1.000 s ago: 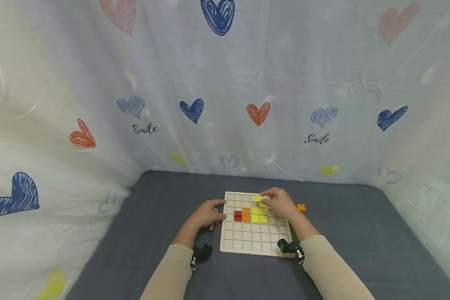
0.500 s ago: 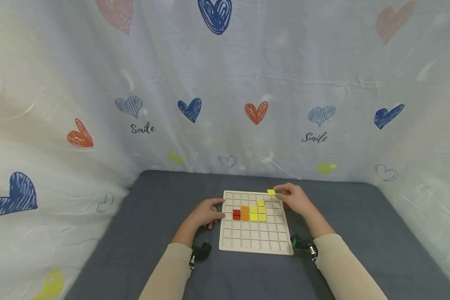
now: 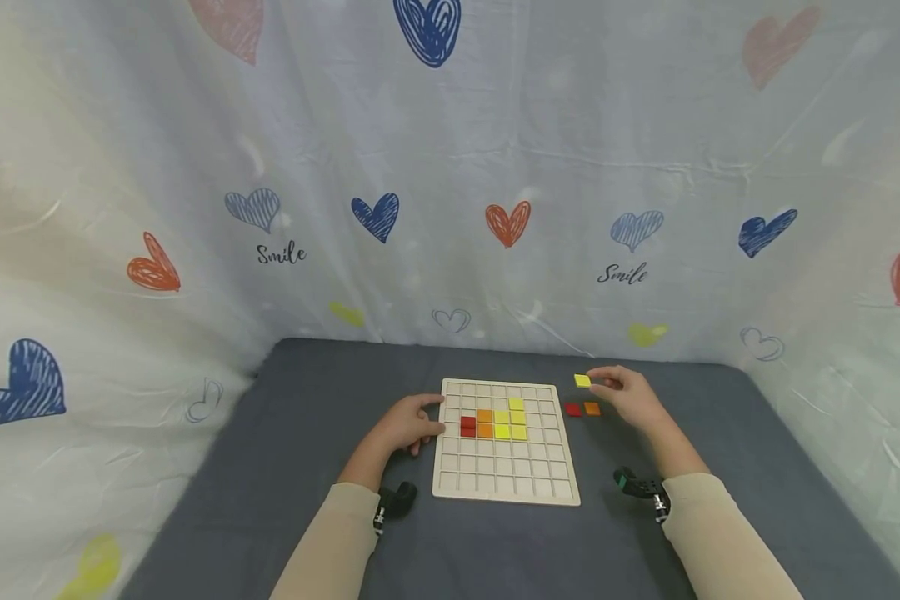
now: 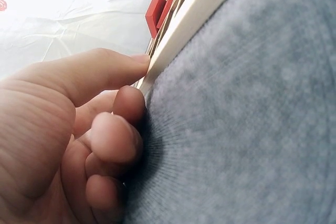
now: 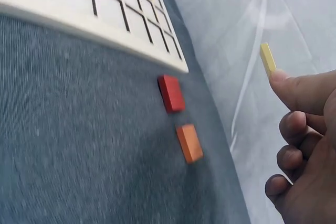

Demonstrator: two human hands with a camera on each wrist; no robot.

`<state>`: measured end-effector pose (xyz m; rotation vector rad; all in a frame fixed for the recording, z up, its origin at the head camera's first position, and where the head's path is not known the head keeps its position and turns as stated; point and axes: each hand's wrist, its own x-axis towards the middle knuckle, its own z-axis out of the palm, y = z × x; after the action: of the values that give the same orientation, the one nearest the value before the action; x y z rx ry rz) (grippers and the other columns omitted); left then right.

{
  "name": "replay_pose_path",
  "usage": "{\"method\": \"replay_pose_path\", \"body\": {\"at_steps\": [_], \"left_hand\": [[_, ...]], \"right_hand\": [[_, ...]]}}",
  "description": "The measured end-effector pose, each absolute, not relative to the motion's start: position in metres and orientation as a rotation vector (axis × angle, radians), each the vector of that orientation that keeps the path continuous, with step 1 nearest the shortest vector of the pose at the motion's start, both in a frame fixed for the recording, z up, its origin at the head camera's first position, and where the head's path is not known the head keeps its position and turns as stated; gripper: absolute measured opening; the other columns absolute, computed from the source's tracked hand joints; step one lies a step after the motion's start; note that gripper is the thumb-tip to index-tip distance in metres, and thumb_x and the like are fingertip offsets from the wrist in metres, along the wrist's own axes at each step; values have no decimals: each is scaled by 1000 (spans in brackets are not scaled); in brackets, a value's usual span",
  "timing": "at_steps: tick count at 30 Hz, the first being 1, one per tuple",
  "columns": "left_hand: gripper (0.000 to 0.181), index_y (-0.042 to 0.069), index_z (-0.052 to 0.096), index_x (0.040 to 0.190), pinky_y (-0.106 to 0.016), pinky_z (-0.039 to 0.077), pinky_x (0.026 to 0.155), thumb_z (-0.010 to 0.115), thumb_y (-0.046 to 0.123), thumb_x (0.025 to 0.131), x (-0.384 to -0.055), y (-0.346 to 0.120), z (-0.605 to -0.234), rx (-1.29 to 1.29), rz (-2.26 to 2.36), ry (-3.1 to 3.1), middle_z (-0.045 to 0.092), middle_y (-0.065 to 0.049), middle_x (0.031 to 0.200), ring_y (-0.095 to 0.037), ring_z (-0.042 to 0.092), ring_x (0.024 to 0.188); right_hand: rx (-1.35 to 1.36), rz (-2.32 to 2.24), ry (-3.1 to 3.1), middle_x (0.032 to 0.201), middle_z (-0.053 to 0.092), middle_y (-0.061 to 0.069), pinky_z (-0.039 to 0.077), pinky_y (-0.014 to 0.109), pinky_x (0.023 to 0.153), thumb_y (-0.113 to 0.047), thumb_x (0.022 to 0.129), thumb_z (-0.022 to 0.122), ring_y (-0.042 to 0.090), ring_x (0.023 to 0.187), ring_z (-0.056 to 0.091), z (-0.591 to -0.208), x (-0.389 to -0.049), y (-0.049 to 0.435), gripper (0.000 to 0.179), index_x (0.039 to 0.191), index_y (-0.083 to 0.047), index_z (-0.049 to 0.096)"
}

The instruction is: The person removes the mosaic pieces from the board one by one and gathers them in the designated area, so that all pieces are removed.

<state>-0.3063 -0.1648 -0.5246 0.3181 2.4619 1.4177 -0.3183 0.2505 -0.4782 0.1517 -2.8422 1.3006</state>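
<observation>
My left hand [image 3: 407,423] is at the left edge of a wooden grid board [image 3: 487,483], thumb and index finger spread and touching its side. In the left wrist view the thumb [image 4: 118,69] presses the board's rim [image 4: 181,27], with the other fingers loosely bent beside it. Past the board's right edge, my right hand [image 3: 630,396] pinches a yellow square tile [image 3: 582,381] between thumb and index finger. It is held up above the cloth, edge-on in the right wrist view. Below it lie a red tile [image 5: 171,93] and an orange tile [image 5: 189,143].
On the board sit red tiles [image 3: 468,427], orange tiles [image 3: 484,430] and several yellow tiles [image 3: 502,431]. One red tile [image 4: 155,13] stands tilted out of its cell. Dark grey cloth [image 3: 495,550] covers the table, with a heart-print curtain [image 3: 450,167] behind it.
My right hand has lifted a yellow tile off the board's upper rows and carried it right, beyond the board's edge, uncovering the loose red and orange tiles. The left hand stays at the board.
</observation>
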Motion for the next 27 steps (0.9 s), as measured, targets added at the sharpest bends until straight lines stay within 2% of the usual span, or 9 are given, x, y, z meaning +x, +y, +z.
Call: {"method": "replay_pose_path", "body": {"at_steps": [4,10,16,22,27], "left_hand": [[62,14,52,152,-29,42,40,76,20,95,-305,-165,-525,323,1414,2458,61,-8,61,-16,51,38],[63,13,52,152,-30,43,41,76,20,95,-305,-165,-524,324,1406,2463,61,-8,61,-17,51,38],[62,14,52,152,-30,43,41,76,20,95,-305,-166,-522,293,1407,2475,62,-9,63,-17,51,38],[62,15,52,152,-30,43,42,76,21,95,-305,-164,-521,263,1389,2494,63,-8,63,-17,52,39],[62,15,53,151,-29,42,42,76,19,94,-303,-162,-522,249,1388,2497,62,-8,63,-17,52,38]], "right_hand": [[141,1265,-2852,127,53,25,44,50,86,-18,104,63,36,108,48,-482,-313,267,38,136,3,61],[136,1224,-2874,101,49,14,39,40,71,-13,105,61,28,90,44,-492,-311,289,35,134,6,61],[118,1220,-2922,104,51,16,40,41,71,-14,106,60,28,91,46,-498,-308,297,37,136,7,58],[69,1202,-2954,91,50,11,38,38,67,-9,104,61,25,80,46,-507,-308,298,33,131,10,59],[58,1132,-2976,90,53,11,39,37,67,-5,102,62,25,79,47,-511,-308,297,30,127,11,62]]}}
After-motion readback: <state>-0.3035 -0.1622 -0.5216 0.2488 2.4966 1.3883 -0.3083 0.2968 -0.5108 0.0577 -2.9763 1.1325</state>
